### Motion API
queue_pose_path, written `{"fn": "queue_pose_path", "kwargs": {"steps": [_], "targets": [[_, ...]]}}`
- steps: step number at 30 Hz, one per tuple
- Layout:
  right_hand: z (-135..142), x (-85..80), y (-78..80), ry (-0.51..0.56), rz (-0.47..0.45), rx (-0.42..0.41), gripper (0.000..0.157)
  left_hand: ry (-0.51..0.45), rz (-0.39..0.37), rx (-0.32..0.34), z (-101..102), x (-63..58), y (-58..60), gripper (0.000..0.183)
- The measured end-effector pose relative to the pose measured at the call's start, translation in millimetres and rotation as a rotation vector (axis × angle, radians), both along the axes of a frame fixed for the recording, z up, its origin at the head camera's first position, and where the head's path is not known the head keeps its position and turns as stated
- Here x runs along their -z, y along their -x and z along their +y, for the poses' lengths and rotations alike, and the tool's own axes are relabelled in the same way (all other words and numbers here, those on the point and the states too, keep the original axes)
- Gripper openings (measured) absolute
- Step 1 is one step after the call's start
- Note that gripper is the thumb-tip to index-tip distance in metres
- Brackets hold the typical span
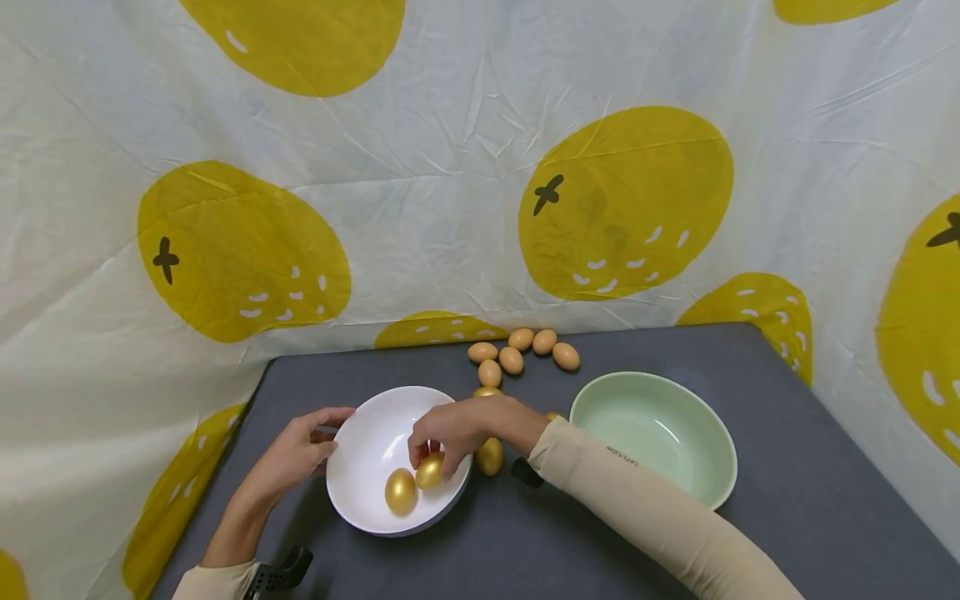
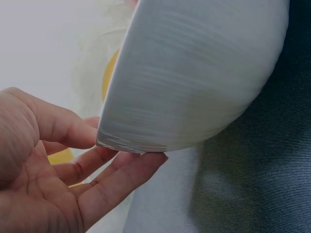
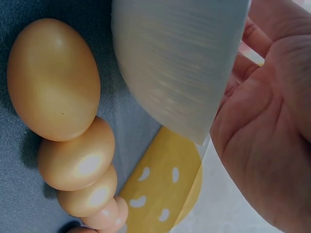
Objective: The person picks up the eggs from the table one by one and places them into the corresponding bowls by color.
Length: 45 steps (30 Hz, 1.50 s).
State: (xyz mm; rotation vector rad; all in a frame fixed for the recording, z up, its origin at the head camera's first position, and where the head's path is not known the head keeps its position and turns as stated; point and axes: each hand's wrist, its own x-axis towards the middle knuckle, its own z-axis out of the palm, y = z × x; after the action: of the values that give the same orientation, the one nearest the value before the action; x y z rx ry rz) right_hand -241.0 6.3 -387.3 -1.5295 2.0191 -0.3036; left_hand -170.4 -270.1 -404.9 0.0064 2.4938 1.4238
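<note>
A white bowl point(image 1: 365, 450) stands on the dark table, left of the middle. On its left side my left hand point(image 1: 298, 450) holds the rim; in the left wrist view the thumb point(image 2: 63, 127) meets the edge and other fingers touch the outer wall. My right hand point(image 1: 457, 427) reaches over the bowl's right rim, its fingertips around a golden egg point(image 1: 430, 472) low inside the bowl. Beside that egg lies another golden egg point(image 1: 401, 492). In the right wrist view the bowl wall point(image 3: 175, 63) hides the right fingertips and the held egg.
A golden egg point(image 1: 490, 457) lies just right of the bowl; others are partly hidden by the right arm. Several brown eggs point(image 1: 512, 360) cluster near the back edge. A pale green bowl point(image 1: 652, 396) stands at right, behind the right forearm. Patterned cloth hangs behind the table.
</note>
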Motion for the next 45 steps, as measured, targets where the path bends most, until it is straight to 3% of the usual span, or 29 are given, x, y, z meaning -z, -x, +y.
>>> {"fn": "queue_pose_path", "kwargs": {"steps": [15, 21, 37, 45], "targets": [[-5.8, 5.8, -5.2, -0.021, 0.051, -0.048, 0.035, -0.002, 0.000, -0.003, -0.2, 0.7, 0.3, 0.052], [-4.2, 5.0, -6.2, -0.012, 0.021, -0.011, 0.030, -0.012, 0.001, 0.000, -0.1, 1.4, 0.2, 0.052], [14.7, -23.0, -5.5, 0.095, 0.017, 0.005, 0.028, -0.008, -0.002, -0.003, -0.5, 1.2, 0.8, 0.052], [28.5, -27.6, -4.1, 0.098, -0.009, 0.051, 0.030, -0.009, -0.006, -0.004, -0.4, 1.3, 0.5, 0.052]]}}
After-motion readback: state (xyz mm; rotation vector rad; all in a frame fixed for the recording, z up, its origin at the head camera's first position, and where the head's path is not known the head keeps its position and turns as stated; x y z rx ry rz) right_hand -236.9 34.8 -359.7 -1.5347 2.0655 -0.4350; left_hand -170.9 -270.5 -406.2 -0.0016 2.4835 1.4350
